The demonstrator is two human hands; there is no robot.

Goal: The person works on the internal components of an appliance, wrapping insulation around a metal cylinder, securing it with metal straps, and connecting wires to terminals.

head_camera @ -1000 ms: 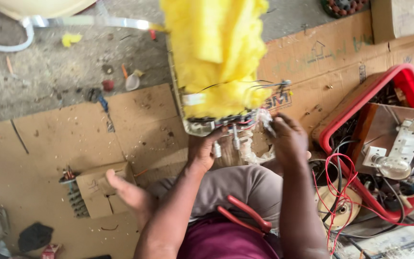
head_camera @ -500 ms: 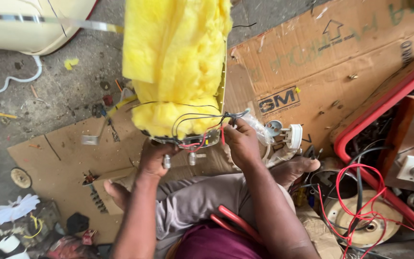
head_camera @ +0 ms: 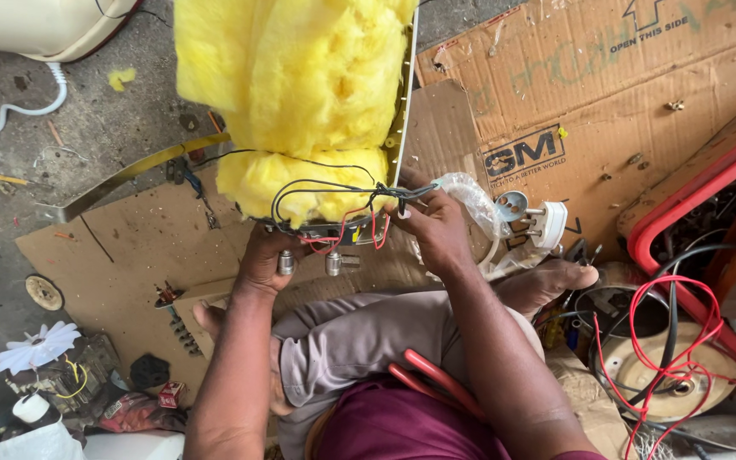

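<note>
Currently we hold the appliance panel point(head_camera: 347, 226), packed with yellow insulation wool point(head_camera: 300, 94), upright above our lap so that its wired lower edge faces us. Our left hand point(head_camera: 266, 260) supports that edge from below, fingers closed around the metal rim just above two small cylindrical knob shafts point(head_camera: 286, 262); this grip appears to carry the weight and keep the panel steady. Our right hand point(head_camera: 436, 226) works at the panel's lower right corner, fingers pinched on the bundle of black wires point(head_camera: 334, 189) that loops across the wool, beside short red wires point(head_camera: 342, 234). A clear plastic bag point(head_camera: 470, 200) and a white plug point(head_camera: 547, 223) lie just beyond the right hand, on the flattened cardboard point(head_camera: 572, 111) that covers the floor. At the cardboard's right edge stands a red crate point(head_camera: 653, 234), with loose red cable point(head_camera: 641, 332) over a round part beside it. Near the cardboard's lower left corner lies a white fan blade point(head_camera: 36, 347).
</note>
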